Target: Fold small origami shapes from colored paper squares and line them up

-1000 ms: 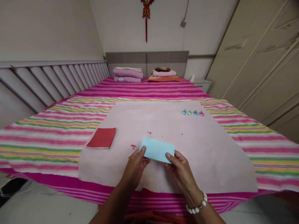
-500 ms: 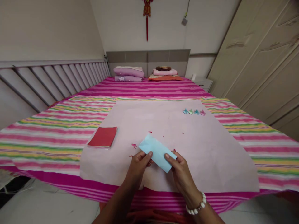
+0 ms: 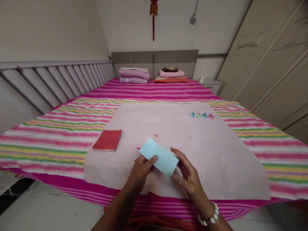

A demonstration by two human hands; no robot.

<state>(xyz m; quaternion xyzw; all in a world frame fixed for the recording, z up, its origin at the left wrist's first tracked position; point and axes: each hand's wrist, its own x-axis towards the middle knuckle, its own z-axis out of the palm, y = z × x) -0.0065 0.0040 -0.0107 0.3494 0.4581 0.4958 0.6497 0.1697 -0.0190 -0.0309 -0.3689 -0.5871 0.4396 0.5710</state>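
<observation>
A folded light-blue paper rectangle (image 3: pixel 158 157) is held tilted just above a big pale pink sheet (image 3: pixel 216 154) spread on the striped bed cover. My left hand (image 3: pixel 141 170) pinches its near long edge, thumb on top. My right hand (image 3: pixel 186 173) sits at the paper's right end, fingers curved and slightly apart, touching its lower right corner.
A red paper stack (image 3: pixel 107 140) lies to the left on the pink sheet's edge. Several small folded paper shapes (image 3: pixel 201 115) line up at the far right. Tiny red scraps (image 3: pixel 155 135) dot the sheet. Pillows (image 3: pixel 133 74) lie at the headboard; a wardrobe (image 3: pixel 271 57) stands on the right.
The blue paper has turned from level to slanted, its left end farther away. My right hand has loosened from a pinch on its edge to a light touch at the corner.
</observation>
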